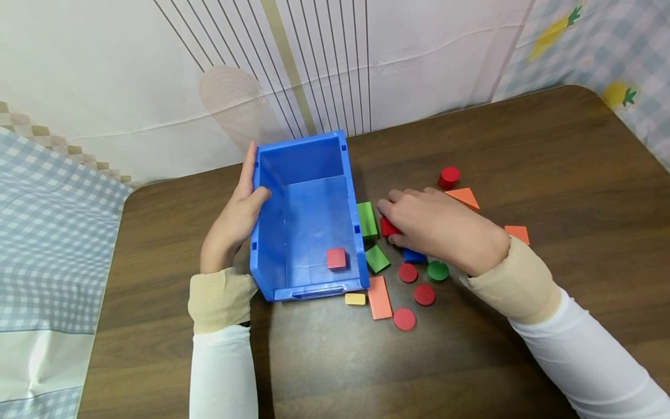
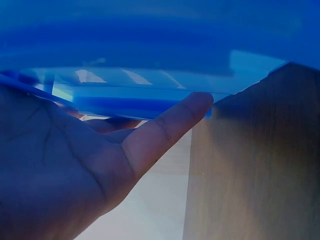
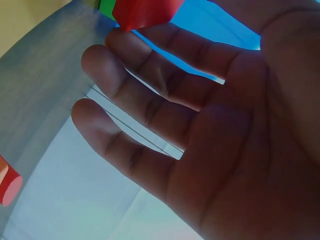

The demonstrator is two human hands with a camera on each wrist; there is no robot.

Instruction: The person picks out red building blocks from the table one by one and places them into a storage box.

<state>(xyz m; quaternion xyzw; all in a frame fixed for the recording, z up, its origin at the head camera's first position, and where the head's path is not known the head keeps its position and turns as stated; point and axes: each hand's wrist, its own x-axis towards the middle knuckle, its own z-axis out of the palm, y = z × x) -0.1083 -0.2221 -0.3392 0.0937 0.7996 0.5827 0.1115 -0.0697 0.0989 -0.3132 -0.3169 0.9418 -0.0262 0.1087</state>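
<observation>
A blue plastic bin [image 1: 316, 209] stands left of centre on the table, with one small red cube [image 1: 336, 259] inside. My left hand [image 1: 235, 218] holds the bin's left wall, thumb over the rim and fingers along the outside. In the left wrist view, the thumb [image 2: 165, 132] lies against the blue plastic. Right of the bin, my right hand [image 1: 439, 224] pinches a red block [image 1: 388, 227] between thumb and forefinger. The right wrist view shows this red block [image 3: 145, 12] at the fingertips, partly cut off, with the other fingers spread loosely.
Beside the bin lie green blocks [image 1: 367, 220], a blue block [image 1: 413, 255], an orange block [image 1: 380, 298], a yellow block [image 1: 355, 299] and several red discs [image 1: 404, 319]. A green disc [image 1: 438, 270] is below the right hand. A red cylinder [image 1: 449, 177] stands beyond it.
</observation>
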